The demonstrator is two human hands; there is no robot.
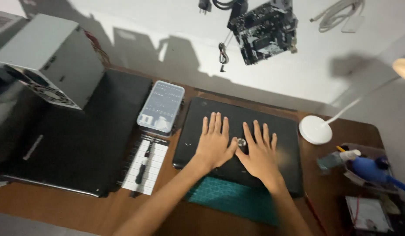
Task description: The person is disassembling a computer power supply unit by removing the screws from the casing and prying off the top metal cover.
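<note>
Nearest edge of the brown table: a teal cutting mat pokes out from under a closed black laptop. Both hands lie flat on its lid, left hand and right hand, thumbs nearly touching over the round silver logo in the middle, fingers spread and relaxed, gripping nothing.

Just left, a white gridded pad carries a black screwdriver. Further left is a bigger closed black laptop.

Near right, a tray holds a blue air blower and a small white bottle.

Farther back, a clear plastic bit case stands between the two laptops, a grey power supply sits far left, and a white lamp base sits right of the laptop. A bare motherboard hangs on the wall.
</note>
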